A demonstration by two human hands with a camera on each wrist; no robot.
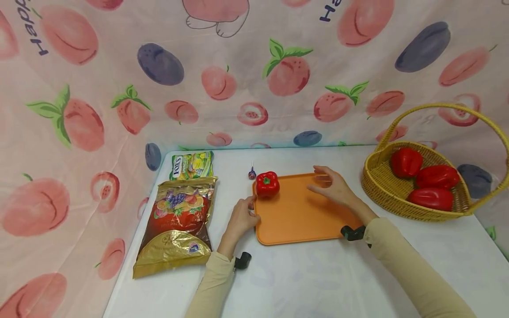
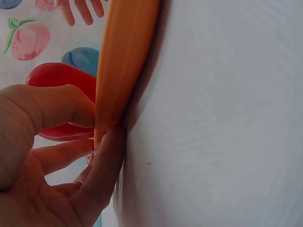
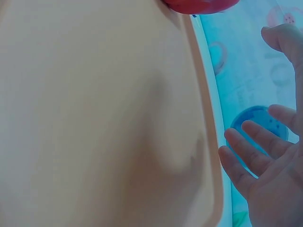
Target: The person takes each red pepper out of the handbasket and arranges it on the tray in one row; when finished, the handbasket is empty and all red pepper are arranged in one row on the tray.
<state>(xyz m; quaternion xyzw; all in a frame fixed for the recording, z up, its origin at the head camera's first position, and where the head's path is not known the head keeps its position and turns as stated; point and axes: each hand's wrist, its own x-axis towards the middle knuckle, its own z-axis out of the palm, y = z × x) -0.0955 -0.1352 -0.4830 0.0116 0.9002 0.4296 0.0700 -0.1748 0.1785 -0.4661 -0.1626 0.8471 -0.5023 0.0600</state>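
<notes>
An orange tray (image 1: 296, 218) lies on the white table, with one red bell pepper (image 1: 267, 185) on its far left corner, stem up. My left hand (image 1: 241, 217) pinches the tray's left rim; in the left wrist view the thumb is over the rim and the fingers lie against its outer side. Above the tray's right part hovers my right hand (image 1: 336, 189), fingers spread and holding nothing. The right wrist view shows this hand's fingers (image 3: 258, 146) apart beside the tray's edge, with the pepper at the top of that view.
A yellow wicker basket (image 1: 381, 194) with three red peppers stands at the right. On the left lie a large gold-and-brown candy bag (image 1: 176, 225) and a green Fox's packet (image 1: 192, 165). A small lollipop (image 1: 252, 173) lies behind the tray. Fruit-printed cloth (image 1: 234, 53) rises behind the table.
</notes>
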